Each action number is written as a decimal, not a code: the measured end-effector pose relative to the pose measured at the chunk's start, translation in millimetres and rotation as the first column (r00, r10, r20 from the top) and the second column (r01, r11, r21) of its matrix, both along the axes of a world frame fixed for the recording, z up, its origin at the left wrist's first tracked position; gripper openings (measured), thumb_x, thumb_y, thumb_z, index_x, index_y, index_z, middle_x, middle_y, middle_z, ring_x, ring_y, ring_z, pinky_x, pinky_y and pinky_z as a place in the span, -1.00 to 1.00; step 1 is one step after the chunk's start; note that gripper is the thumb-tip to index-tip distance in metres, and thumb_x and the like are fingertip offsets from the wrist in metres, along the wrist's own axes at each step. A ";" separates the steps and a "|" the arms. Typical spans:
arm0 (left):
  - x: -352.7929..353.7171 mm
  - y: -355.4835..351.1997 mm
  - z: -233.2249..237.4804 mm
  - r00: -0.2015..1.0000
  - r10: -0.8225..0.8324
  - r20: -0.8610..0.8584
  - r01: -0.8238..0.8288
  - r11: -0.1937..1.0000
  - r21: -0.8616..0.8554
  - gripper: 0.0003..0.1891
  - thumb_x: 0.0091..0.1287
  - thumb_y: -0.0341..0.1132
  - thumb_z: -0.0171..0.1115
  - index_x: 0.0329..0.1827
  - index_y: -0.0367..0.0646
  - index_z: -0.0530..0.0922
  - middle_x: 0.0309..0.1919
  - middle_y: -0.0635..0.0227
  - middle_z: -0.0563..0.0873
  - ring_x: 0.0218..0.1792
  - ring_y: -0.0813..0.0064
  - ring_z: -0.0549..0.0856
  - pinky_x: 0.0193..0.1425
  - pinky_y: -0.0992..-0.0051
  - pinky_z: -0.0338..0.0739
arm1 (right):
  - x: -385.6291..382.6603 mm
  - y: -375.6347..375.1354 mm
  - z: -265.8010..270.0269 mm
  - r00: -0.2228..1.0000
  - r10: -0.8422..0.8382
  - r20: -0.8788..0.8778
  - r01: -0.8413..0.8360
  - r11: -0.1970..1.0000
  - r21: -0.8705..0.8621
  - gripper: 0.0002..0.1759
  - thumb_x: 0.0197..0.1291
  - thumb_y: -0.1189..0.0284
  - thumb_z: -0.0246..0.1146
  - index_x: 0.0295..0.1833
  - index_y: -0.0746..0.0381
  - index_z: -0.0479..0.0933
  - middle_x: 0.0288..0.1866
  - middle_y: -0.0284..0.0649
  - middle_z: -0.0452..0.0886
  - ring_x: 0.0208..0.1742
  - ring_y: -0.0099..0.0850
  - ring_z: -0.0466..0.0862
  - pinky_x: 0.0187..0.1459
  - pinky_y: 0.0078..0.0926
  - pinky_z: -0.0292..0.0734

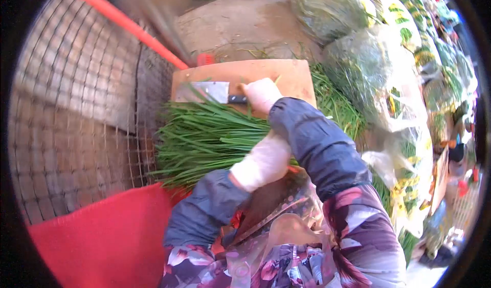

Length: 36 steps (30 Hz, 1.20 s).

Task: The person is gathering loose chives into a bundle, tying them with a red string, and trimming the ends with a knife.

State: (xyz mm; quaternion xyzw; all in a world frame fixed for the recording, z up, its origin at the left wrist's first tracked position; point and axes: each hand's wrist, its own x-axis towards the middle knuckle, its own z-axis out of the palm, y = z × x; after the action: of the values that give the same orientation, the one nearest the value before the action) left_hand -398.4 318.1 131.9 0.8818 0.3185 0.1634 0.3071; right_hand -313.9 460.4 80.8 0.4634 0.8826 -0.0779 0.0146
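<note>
A wooden board [291, 75] lies in front of me with a cleaver [212, 91] flat on it, blade to the left and black handle to the right. My right hand [262, 94], in a white glove, is at the end of that handle; its fingers are blurred, and whether they grip the handle is unclear. Long green stalks [209, 139] lie in a thick bunch along the near side of the board. On the right end of the bunch rests my left hand [266, 160], also white-gloved, its fingers mostly hidden under my right forearm.
Wire mesh [76, 134] with a red bar [128, 27] stands at the left. Red cloth [107, 231] spreads at the lower left. Large clear bags of greens [358, 68] line the right side, with loose green stalks [332, 96] beside the board.
</note>
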 end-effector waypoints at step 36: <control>80.2 114.3 -37.0 0.862 0.257 -0.436 -0.472 0.721 -0.507 0.67 -0.42 -0.15 0.79 0.51 -0.37 -0.51 0.36 0.02 0.41 0.37 0.32 0.41 0.45 0.50 0.23 | 236.5 -325.8 23.2 -0.408 -0.862 -0.301 0.010 0.326 -0.945 -0.31 0.26 0.47 0.26 0.49 0.13 0.21 -0.36 -0.34 0.61 -0.43 -0.61 0.62 -0.39 -0.61 0.58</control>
State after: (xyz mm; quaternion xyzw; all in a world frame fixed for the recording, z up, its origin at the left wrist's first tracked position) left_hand -318.2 432.3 94.9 0.6713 0.5705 -0.0399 0.4715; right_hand -77.4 134.6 104.0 0.5808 0.1518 -0.6333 -0.4884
